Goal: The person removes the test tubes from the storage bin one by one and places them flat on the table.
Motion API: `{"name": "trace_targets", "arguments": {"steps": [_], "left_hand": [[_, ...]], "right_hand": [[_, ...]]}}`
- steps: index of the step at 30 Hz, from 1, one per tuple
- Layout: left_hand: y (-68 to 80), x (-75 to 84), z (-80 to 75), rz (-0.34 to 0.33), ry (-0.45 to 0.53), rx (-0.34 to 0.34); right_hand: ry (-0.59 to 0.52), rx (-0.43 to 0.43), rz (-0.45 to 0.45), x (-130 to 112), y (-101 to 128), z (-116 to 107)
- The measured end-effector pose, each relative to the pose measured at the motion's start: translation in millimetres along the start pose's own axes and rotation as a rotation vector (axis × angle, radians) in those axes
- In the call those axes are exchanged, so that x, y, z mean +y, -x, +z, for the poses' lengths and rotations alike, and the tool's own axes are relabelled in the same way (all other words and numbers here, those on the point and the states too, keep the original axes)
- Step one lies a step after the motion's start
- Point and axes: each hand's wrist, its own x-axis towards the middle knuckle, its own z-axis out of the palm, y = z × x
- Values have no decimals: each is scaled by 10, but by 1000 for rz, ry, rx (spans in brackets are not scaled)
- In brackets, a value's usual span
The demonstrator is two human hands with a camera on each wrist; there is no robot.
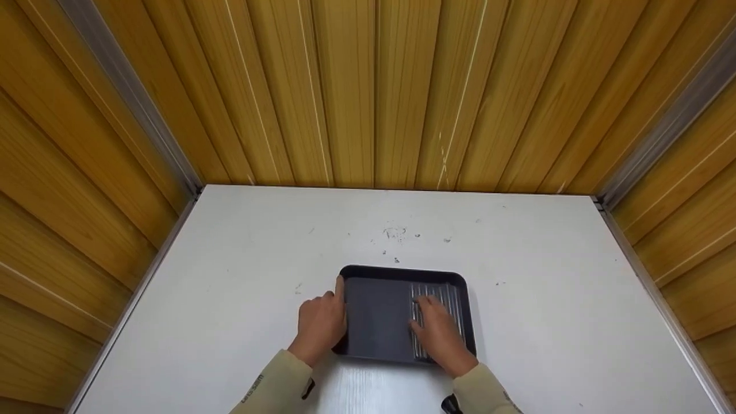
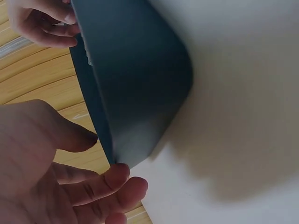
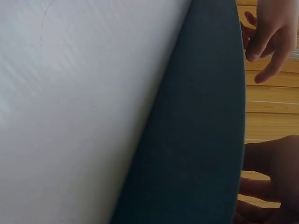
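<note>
A dark grey rectangular tray point(image 1: 379, 322) with a raised rim lies on the white table. A shiny ribbed panel point(image 1: 454, 299) fills the right part of its inside. My left hand point(image 1: 322, 322) is at the tray's left side, one finger laid along the rim; in the left wrist view its fingertips touch the outer wall near a corner. Over the ribbed panel is my right hand point(image 1: 440, 333), fingers spread and slightly bent, fingertips on or just above the ribs. From the right wrist, the tray's outer wall point(image 3: 196, 121) partly hides the right fingers.
The white tabletop point(image 1: 259, 247) shows small dark marks and scuffs behind the tray. Yellow wood-patterned panels point(image 1: 397, 103) wall in the back and both sides, with grey metal strips point(image 1: 138, 98) at the corners.
</note>
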Motion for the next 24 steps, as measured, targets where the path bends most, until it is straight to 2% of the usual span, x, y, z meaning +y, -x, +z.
{"name": "trace_targets", "arguments": {"steps": [4,12,18,24], "left_hand": [[-7,0,40,-2,7,-38],[25,10,54,-65,99,-89],[40,11,61,-87,115,-79],[77,8,88,-84,132,-48]], "right_hand": [[17,28,-15,6,-2,-3],[44,37,-56,-7,1,31],[72,31,-91,-34,5,78],[63,7,-70,-70,8,124]]}}
